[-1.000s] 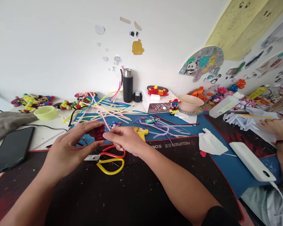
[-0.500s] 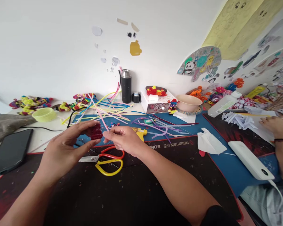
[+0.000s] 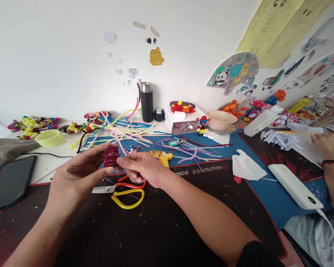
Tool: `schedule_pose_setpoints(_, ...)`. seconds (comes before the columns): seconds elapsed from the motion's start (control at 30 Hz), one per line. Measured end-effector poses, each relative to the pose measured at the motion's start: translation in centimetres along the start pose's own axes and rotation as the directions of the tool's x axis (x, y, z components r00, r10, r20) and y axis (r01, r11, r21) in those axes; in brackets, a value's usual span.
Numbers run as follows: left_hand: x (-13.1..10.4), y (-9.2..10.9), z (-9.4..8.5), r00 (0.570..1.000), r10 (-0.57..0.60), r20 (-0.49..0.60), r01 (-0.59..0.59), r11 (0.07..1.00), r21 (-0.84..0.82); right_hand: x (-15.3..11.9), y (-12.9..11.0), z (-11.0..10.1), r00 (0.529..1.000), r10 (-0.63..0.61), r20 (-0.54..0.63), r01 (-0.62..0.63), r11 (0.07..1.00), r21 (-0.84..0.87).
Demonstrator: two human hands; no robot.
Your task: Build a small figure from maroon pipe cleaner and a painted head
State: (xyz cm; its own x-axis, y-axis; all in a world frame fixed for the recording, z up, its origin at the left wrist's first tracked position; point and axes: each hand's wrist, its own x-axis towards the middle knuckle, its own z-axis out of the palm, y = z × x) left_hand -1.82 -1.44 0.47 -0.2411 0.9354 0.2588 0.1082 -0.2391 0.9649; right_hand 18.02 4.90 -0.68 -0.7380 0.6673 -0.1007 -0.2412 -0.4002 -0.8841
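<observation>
**Dark red ribbed coil held between two hands above a craft table**

The left hand (image 3: 75, 178) grasps the dark red coil (image 3: 110, 155) between thumb and fingertips, above the scissors (image 3: 128, 198). The fingers of the right hand (image 3: 144, 167) are drawn together at the coil's right edge; whether they pinch a strand cannot be told. This hand covers part of the scissors' red handle and of the yellow glue gun (image 3: 166, 158); a small figure (image 3: 133, 149) behind it is only partly visible. Farther out, the white box (image 3: 169, 120) has an open front with small items inside, too indistinct to identify; red and yellow pieces (image 3: 183, 108) lie in a dark dish on top. The contents of the pale green bowl (image 3: 50, 139) and beige bowl (image 3: 221, 122) cannot be made out. At the right edge, a co-worker's hand (image 3: 328, 146) is cut off.
</observation>
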Motion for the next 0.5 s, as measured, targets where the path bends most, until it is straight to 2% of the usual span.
schedule_pose_setpoints(0.1, 0.1, 0.0, 1.0, 0.998, -0.065, -0.002, 0.063, 0.969, -0.239, -0.1, -0.2, 0.1, 0.999, 0.031, 0.045, -0.032, 0.999, 0.021)
schedule_pose_setpoints(0.2, 0.3, -0.2, 1.9, 0.988, -0.141, 0.061, 0.154, 0.899, -0.410, -0.2, -0.4, 0.2, 0.998, 0.020, 0.065, -0.024, 0.998, 0.057)
schedule_pose_setpoints(0.37, 0.1, -1.1, 2.7, 0.972, -0.164, 0.171, 0.229, 0.829, -0.511, -0.2, 0.0, 0.2, 0.995, -0.024, 0.096, 0.017, 0.997, 0.076)
schedule_pose_setpoints(0.5, -0.1, -2.5, 2.5, 0.940, -0.191, 0.283, 0.316, 0.800, -0.509, -0.2, 0.2, 0.1, 0.986, -0.065, 0.151, 0.053, 0.995, 0.079)
